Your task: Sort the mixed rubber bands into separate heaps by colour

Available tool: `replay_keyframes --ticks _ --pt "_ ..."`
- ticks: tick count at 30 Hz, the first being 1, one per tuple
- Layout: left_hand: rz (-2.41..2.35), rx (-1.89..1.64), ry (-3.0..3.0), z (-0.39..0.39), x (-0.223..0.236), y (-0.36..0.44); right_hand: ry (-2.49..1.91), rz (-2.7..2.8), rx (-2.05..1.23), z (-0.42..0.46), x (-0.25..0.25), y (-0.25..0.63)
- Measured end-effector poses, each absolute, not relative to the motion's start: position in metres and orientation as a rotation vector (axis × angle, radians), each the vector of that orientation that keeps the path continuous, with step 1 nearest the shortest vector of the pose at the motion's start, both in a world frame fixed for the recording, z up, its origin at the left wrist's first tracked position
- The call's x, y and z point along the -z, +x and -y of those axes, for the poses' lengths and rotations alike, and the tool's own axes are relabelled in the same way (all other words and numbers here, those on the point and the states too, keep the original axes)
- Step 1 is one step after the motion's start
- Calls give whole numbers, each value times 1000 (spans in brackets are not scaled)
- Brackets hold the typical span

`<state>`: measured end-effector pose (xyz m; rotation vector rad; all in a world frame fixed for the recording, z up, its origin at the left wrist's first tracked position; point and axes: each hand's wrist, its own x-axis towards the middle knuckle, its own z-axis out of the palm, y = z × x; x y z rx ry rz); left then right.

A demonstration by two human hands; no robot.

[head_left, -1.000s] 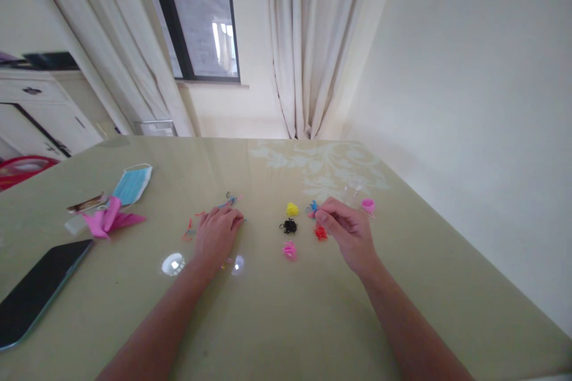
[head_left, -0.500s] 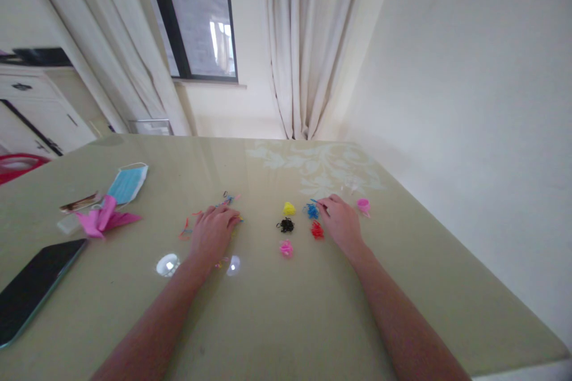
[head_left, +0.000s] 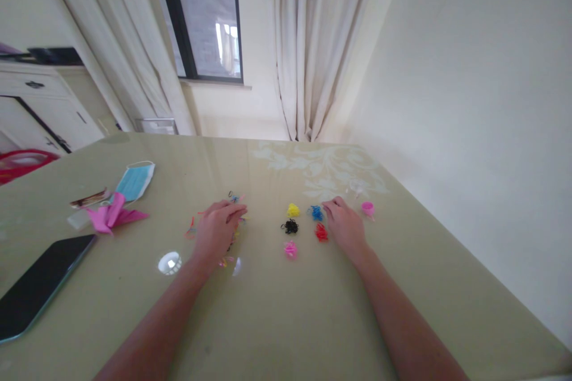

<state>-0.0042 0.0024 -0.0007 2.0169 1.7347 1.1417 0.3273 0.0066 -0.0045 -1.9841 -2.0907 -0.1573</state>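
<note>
Small coloured rubber bands lie sorted in piles on the table: yellow [head_left: 293, 210], black [head_left: 291, 226], pink [head_left: 290, 250], blue [head_left: 316, 212] and red [head_left: 321, 233]. My right hand [head_left: 344, 223] rests just right of the blue pile, thumb and fingertips pressed together; whether a band is between them does not show. Over a loose scatter of mixed rubber bands [head_left: 190, 228] lies my left hand [head_left: 218, 227], its fingers drawn together and pointing right. Part of that scatter is hidden beneath the left hand, and anything in its fingertips is too small to make out.
Right of my right hand are a small pink cup [head_left: 367, 209] and a clear plastic piece [head_left: 356, 187]. At the left lie a phone [head_left: 47, 283], a pink folded paper bird [head_left: 111, 214] and a blue face mask [head_left: 135, 182]. A wall [head_left: 482, 131] borders the table's right side.
The blue rubber band that stuck out of my right fingertips no longer shows there. My left fingers have lifted and stretched slightly rightward. The whole view has shifted a little.
</note>
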Motion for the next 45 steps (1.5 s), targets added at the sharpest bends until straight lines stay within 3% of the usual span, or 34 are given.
replay_keyframes --ticks 8,15,21,28,34,39,45 --pt "-1187 -1431 1391 21 -27 22 -1415 1887 -42 16 -10 302" --pt "-983 -1347 1357 41 -32 43 -956 1861 -331 50 -23 260" --pt "-895 -1251 1402 44 -27 49 -810 1826 -356 59 -24 250" --pt "-939 -1168 1489 43 -27 47 -844 1767 -421 59 -29 252" --pt "-1397 -1113 1883 20 -12 23 -816 1399 -1010 58 -42 263" --pt "-1884 -622 2280 9 7 9 -775 1256 -1178 56 -42 272" --pt "-1869 -430 2376 9 6 13 -813 1441 -1233 51 -47 286"
